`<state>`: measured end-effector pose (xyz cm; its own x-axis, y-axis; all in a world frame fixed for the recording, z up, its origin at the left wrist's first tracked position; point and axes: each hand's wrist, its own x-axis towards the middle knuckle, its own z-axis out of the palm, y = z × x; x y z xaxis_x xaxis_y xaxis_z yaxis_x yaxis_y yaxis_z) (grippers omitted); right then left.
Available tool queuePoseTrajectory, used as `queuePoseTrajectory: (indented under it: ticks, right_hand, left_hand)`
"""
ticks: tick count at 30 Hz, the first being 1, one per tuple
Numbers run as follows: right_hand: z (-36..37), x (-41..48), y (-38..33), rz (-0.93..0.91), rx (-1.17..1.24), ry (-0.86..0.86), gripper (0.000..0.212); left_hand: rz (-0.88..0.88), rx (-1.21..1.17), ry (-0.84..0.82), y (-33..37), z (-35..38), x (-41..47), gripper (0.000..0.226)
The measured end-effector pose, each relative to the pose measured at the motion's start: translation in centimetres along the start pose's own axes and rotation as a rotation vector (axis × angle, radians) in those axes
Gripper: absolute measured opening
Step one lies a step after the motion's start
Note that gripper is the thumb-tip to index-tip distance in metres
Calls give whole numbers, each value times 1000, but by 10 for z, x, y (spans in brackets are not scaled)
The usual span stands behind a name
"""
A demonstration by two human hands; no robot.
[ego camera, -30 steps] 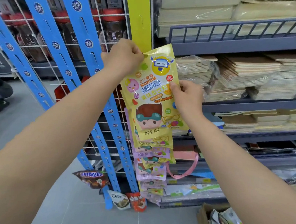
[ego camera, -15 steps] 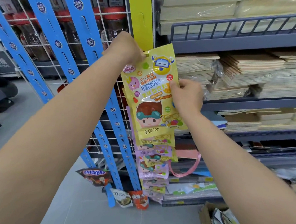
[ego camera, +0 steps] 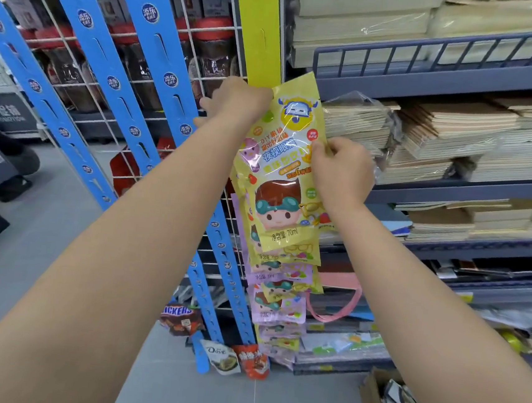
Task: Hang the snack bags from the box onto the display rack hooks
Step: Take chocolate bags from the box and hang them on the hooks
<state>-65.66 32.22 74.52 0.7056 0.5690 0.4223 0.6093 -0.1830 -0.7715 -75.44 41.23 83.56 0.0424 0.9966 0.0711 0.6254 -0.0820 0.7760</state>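
One snack bag is mid-hanging: right hand pinches its edge, left hand grasp at the top is hidden; next, its hole must seat on a hook.

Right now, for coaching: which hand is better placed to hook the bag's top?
Probably left. The left hand holds the yellow bag at its top by the yellow strip; the right hand pinches its side lower.

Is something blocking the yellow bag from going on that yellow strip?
Nothing visible blocks it. The yellow bag has its top right at the yellow strip, above the bags hanging lower down. The left hand holds its top corner and covers the hanging spot; the right hand pinches its side.
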Motion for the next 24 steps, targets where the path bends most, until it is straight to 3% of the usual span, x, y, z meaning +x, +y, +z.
queuePoseTrajectory:
  ticks: [4,8,16,20,24]
  right_hand:
    - [3,1,-3,-35,-87,-60,43]
    - [11,-6,0,-33,-92,-87,39]
    - [18,-15,16,-20,-121,-177,40]
    - [22,-7,19,20,-220,-292,42]
    - [20,2,19,69,-301,-415,50]
  left_hand:
    - [-48,102,48,3,9,-7,42]
    - [-67,130,139,1,21,-17,51]
    - [349,354,490,-52,26,-14,46]
    - [617,476,403,-76,20,-8,21]
    - [687,462,273,-79,28,-12,19]
